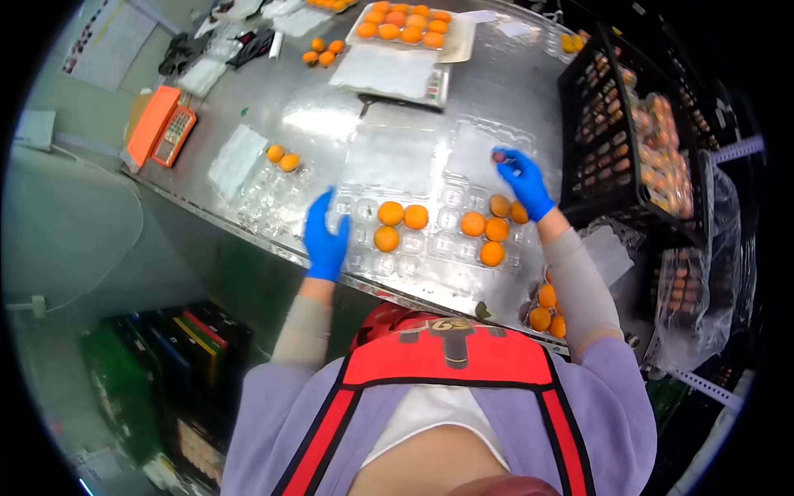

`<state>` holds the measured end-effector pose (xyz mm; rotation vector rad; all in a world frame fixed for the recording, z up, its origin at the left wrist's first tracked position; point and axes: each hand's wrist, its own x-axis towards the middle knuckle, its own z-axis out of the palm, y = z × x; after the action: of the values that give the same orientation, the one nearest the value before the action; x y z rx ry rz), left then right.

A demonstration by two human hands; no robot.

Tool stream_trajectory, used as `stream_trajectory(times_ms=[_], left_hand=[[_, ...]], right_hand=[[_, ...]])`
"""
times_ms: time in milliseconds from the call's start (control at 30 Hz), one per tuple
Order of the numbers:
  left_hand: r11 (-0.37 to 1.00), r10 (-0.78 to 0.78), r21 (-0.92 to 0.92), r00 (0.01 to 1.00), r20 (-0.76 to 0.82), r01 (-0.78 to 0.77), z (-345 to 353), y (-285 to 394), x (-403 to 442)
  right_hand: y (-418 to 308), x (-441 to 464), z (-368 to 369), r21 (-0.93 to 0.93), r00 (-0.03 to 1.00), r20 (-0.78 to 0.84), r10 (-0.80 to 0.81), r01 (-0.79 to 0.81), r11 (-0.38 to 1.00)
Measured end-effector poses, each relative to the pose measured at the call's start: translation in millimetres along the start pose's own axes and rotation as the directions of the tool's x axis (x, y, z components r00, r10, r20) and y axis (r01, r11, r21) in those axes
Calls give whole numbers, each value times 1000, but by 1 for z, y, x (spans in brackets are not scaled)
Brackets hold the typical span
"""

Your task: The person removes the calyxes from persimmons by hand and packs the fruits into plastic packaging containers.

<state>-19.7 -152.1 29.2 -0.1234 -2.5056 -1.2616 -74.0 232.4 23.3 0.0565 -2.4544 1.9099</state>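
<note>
My left hand, in a blue glove, is open with thumb and fingers apart beside a clear plastic clamshell tray. Three oranges sit in that tray's cups. In a second clear clamshell to the right are several more oranges. Over its lid side, my blue-gloved right hand pinches a small, dark reddish round thing at the fingertips. Its exact kind is too small to make out.
Two oranges lie by more clear packaging at left. An orange-framed scale stands on the metal table's left edge. At the back, a filled tray rests near loose oranges. A black crate of packed fruit borders the right side.
</note>
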Motion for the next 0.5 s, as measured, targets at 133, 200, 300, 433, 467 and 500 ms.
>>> stream_trajectory(times_ms=[133, 200, 300, 433, 467, 500], left_hand=[[936, 346, -185, 875, 339, -299, 60, 100, -22], [898, 436, -219, 705, 559, -382, 73, 127, -32], [927, 364, -229, 568, 738, -297, 87, 131, -52], [909, 416, -313, 588, 694, -274, 87, 127, -57], [911, 409, -271, 585, 701, -313, 86, 126, -54], [914, 387, -212, 582, 715, -347, 80, 123, -55]], right_hand=[[-14, -85, 26, 143, 909, 398, 124, -195, 970], [-5, -118, 37, 196, 901, 420, 108, -205, 959], [0, -160, 44, 341, 911, 371, 178, -312, 887], [-23, -171, 51, 236, 878, 343, 335, -425, 874], [-28, -174, 56, 266, 903, 282, 323, -397, 878], [-32, -178, 60, 259, 898, 288, 331, -406, 876]])
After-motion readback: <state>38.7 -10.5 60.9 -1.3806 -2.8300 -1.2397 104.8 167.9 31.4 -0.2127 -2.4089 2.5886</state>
